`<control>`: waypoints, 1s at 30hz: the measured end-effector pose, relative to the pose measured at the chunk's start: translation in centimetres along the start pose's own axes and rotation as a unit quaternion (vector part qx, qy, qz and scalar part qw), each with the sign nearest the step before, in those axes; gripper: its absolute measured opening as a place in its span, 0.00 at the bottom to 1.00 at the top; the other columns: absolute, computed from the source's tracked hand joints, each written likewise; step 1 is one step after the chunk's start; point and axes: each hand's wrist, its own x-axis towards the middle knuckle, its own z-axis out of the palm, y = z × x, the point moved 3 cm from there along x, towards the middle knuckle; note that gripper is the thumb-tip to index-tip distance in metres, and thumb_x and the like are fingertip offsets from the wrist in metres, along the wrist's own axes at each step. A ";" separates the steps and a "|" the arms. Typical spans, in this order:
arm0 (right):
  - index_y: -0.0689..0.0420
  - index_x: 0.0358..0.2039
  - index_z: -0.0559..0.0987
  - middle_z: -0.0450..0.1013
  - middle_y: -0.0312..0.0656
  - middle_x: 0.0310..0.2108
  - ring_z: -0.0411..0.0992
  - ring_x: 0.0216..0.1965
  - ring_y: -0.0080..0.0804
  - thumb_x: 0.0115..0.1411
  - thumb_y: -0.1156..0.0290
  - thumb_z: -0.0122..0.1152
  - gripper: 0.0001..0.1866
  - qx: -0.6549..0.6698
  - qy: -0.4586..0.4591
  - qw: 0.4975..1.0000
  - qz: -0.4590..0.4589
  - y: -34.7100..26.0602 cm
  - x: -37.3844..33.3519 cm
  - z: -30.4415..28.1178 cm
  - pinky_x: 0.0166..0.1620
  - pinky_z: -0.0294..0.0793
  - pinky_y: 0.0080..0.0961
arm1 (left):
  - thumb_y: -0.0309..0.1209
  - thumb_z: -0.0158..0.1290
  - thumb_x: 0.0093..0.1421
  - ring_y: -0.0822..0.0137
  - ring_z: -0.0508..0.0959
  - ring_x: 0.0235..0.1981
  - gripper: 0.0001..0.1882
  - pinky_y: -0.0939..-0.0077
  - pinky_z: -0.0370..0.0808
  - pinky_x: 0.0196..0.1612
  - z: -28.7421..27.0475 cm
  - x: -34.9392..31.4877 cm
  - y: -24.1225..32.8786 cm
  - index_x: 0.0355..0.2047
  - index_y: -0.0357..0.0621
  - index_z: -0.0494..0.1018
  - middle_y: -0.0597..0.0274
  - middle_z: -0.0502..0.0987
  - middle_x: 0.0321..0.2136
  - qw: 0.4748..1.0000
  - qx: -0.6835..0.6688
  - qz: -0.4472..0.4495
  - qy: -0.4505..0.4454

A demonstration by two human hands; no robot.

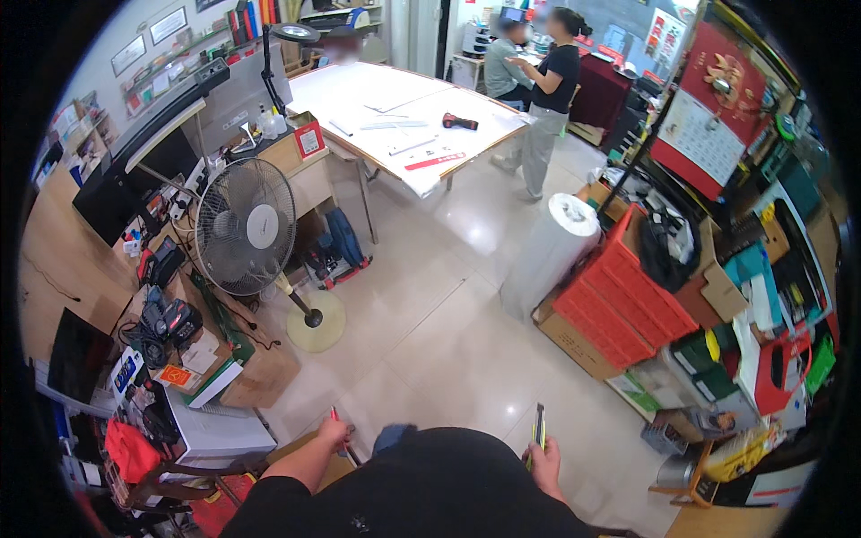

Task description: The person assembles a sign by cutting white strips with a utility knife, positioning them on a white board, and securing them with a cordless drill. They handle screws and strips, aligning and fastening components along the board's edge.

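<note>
Yellow-green cutter point(539, 427), one: near right, fingers of the right hand point(545, 459) clamped round its handle, tip pointing toward the far side. Red-tipped tool point(334, 412), one: near left, fingers of the left hand point(334, 434) closed on it; its exact kind I cannot tell from my end. Fan point(262, 226), one: left, on a round base. Red crate point(619, 291): right, beside a white roll point(538, 260) standing on the floor. White-topped table point(404, 85): far, bearing a red strip point(432, 163) and a red-and-black tool point(460, 121). People, two, right of the table: one seated point(507, 67), one standing point(556, 73).
</note>
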 end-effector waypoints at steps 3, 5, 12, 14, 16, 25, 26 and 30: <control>0.62 0.50 0.66 0.72 0.43 0.25 0.72 0.19 0.31 0.65 0.74 0.53 0.15 -0.004 -0.074 0.996 0.050 -4.6 8.6 2.9 0.23 0.74 0.29 | 0.22 0.46 0.60 0.65 0.72 0.16 0.01 0.65 0.71 0.16 1.5 0.6 4.1 0.30 0.39 0.67 0.57 0.70 0.19 0.997 -0.070 0.028 0.034; 0.62 0.51 0.66 0.72 0.44 0.26 0.72 0.20 0.31 0.64 0.74 0.49 0.15 -0.014 -0.125 0.991 0.053 -8.1 14.7 5.7 0.24 0.74 0.29 | 0.22 0.46 0.59 0.63 0.72 0.16 0.02 0.62 0.73 0.17 2.9 2.5 6.8 0.33 0.39 0.65 0.56 0.68 0.20 0.986 -0.154 0.053 0.036; 0.64 0.52 0.66 0.73 0.43 0.30 0.74 0.24 0.28 0.62 0.76 0.52 0.17 -0.091 -0.193 0.977 -0.006 -16.2 31.0 19.6 0.27 0.76 0.26 | 0.20 0.48 0.58 0.60 0.74 0.17 0.07 0.57 0.78 0.19 3.4 12.5 18.1 0.37 0.42 0.64 0.56 0.68 0.22 0.972 -0.211 0.030 0.096; 0.65 0.52 0.66 0.73 0.43 0.30 0.75 0.24 0.28 0.62 0.76 0.53 0.18 -0.073 -0.173 0.982 -0.008 -18.2 34.0 23.1 0.27 0.77 0.26 | 0.19 0.50 0.58 0.59 0.75 0.19 0.09 0.57 0.79 0.20 3.8 14.9 23.9 0.38 0.41 0.64 0.55 0.69 0.23 0.978 -0.189 0.031 0.085; 0.66 0.52 0.67 0.74 0.43 0.30 0.75 0.24 0.29 0.63 0.75 0.54 0.18 -0.100 -0.159 0.982 0.017 -19.9 36.7 26.0 0.28 0.77 0.27 | 0.19 0.50 0.57 0.58 0.77 0.19 0.09 0.58 0.79 0.20 4.3 17.5 31.8 0.38 0.39 0.65 0.54 0.70 0.23 0.980 -0.169 0.077 0.070; 0.64 0.54 0.66 0.74 0.44 0.30 0.76 0.24 0.31 0.65 0.75 0.52 0.18 -0.031 -0.115 0.990 0.070 -24.8 48.4 35.0 0.29 0.79 0.30 | 0.22 0.55 0.58 0.67 0.80 0.28 0.23 0.70 0.78 0.31 8.2 27.6 65.8 0.54 0.35 0.67 0.57 0.78 0.32 0.950 -0.115 0.289 -0.005; 0.63 0.54 0.66 0.74 0.44 0.30 0.76 0.25 0.31 0.65 0.75 0.52 0.18 -0.034 -0.117 0.990 0.076 -25.5 50.0 36.0 0.29 0.79 0.30 | 0.22 0.55 0.58 0.67 0.80 0.29 0.24 0.70 0.78 0.32 9.2 28.4 68.9 0.56 0.34 0.67 0.57 0.78 0.33 0.947 -0.150 0.284 0.003; 0.62 0.54 0.65 0.74 0.44 0.32 0.76 0.26 0.31 0.67 0.74 0.52 0.17 -0.003 -0.163 0.981 0.100 -28.4 58.3 40.9 0.31 0.79 0.30 | 0.21 0.56 0.57 0.67 0.80 0.29 0.24 0.71 0.77 0.31 12.5 32.2 81.1 0.55 0.34 0.69 0.56 0.78 0.31 0.934 -0.173 0.313 -0.015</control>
